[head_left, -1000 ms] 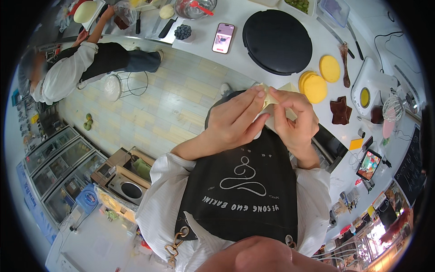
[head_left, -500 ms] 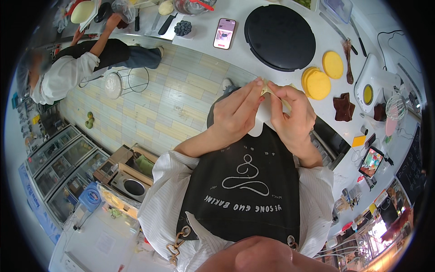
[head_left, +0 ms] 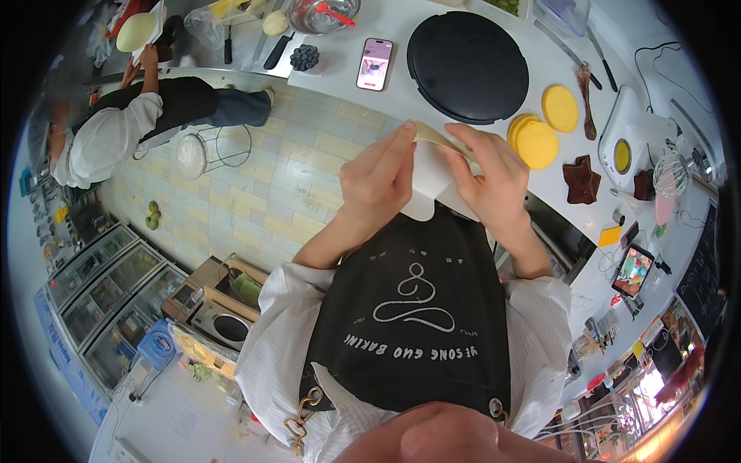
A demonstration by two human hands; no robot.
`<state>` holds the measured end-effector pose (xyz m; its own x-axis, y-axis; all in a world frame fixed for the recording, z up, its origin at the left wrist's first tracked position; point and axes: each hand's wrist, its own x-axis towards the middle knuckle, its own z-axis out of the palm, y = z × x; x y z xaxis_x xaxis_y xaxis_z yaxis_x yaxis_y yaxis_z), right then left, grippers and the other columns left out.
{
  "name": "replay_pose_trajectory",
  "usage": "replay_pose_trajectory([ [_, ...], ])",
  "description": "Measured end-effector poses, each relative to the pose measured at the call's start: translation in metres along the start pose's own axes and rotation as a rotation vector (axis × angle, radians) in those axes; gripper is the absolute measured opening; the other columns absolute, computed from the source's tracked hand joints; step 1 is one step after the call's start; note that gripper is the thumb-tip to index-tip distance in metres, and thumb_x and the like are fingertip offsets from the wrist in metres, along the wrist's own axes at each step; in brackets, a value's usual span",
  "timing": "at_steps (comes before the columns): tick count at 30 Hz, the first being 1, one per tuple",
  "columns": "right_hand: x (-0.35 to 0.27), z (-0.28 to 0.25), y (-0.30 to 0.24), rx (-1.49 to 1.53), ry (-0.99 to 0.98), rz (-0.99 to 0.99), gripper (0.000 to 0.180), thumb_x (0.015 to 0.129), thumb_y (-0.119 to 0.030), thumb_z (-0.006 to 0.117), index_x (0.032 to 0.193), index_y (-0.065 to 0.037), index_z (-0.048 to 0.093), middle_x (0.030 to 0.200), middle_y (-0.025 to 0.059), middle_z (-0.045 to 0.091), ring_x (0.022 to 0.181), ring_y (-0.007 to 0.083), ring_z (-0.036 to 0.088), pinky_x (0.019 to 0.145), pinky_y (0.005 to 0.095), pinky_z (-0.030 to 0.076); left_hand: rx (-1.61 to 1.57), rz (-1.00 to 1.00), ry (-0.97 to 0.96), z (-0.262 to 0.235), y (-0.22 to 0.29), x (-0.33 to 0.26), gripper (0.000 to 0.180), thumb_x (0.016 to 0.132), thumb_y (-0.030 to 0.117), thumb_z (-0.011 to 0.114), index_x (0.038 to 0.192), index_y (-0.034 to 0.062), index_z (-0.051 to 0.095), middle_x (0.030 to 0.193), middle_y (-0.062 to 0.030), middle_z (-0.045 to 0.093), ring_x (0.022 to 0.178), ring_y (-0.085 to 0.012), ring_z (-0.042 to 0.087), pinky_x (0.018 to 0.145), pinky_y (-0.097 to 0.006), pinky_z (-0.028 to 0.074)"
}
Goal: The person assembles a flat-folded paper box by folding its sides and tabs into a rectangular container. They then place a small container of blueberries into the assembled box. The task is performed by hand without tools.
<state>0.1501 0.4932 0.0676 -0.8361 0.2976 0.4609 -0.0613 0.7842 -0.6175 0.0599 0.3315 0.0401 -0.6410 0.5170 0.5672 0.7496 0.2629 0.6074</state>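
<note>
A thin, bendable sheet (head_left: pixel 431 168), white on its broad face with a pale yellowish upper edge, is held upright in front of my apron. My left hand (head_left: pixel 380 171) pinches its upper left edge between fingertips and thumb. At the upper right edge my right hand (head_left: pixel 491 171) grips it, thumb below and fingers curled above. A rounded white corner hangs below, against the black apron. Just beyond the hands lies a black round turntable (head_left: pixel 468 68) on the white table. Yellow round cake layers (head_left: pixel 537 143) lie right of it, some stacked.
A phone (head_left: pixel 374 64) and a cup of dark berries (head_left: pixel 304 58) stand left of the turntable. On the right are a brown star-shaped piece (head_left: pixel 580 180), a white scale (head_left: pixel 622 154), a whisk (head_left: pixel 673 174) and long knives (head_left: pixel 567 42). A co-worker (head_left: pixel 127 127) works at the far left counter beside a stool (head_left: pixel 192 156).
My hands have moved apart, the left one leftward, and the sheet's upper edge now stretches between them. More of its white face shows. The co-worker's hands have shifted at the far left.
</note>
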Motion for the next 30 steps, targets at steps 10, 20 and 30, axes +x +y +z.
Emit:
replay_pose_trajectory([
  [10, -0.008, 0.012, 0.01, -0.129, 0.019, -0.213, 0.032, 0.068, 0.003, 0.071, 0.099, -0.003, 0.073, 0.077, 0.0043, 0.067, 0.063, 0.0207, 0.063, 0.055, 0.0346, 0.052, 0.051, -0.105, -0.073, -0.003, 0.008, 0.003, 0.029, 0.09, -0.003, 0.072, 0.119, -0.0035, 0.073, 0.102, -0.0195, 0.077, 0.078, -0.0267, 0.076, 0.066, -0.031, 0.057],
  [20, 0.028, -0.008, 0.042, 0.026, 0.143, 0.13, 0.01, 0.088, -0.006, 0.078, 0.097, -0.002, 0.075, 0.078, 0.0097, 0.07, 0.059, 0.0198, 0.063, 0.055, 0.0286, 0.05, -1.396, -0.658, -0.46, -0.012, -0.055, 0.002, 0.131, 0.073, 0.063, 0.085, 0.168, 0.0129, 0.009, 0.166, -0.0224, 0.028, 0.15, -0.0408, 0.037, 0.119, -0.052, 0.034],
  [30, 0.053, -0.018, 0.067, 0.433, -0.216, 0.156, 0.063, 0.086, -0.014, 0.083, 0.145, -0.01, 0.06, 0.138, 0.0106, 0.067, 0.121, 0.0214, 0.067, 0.095, 0.0356, 0.057, -1.159, -1.034, 0.036, 0.023, -0.079, 0.012, 0.066, 0.098, 0.026, 0.067, 0.154, 0.0089, 0.036, 0.146, -0.0094, 0.051, 0.132, -0.0231, 0.055, 0.11, -0.044, 0.045],
])
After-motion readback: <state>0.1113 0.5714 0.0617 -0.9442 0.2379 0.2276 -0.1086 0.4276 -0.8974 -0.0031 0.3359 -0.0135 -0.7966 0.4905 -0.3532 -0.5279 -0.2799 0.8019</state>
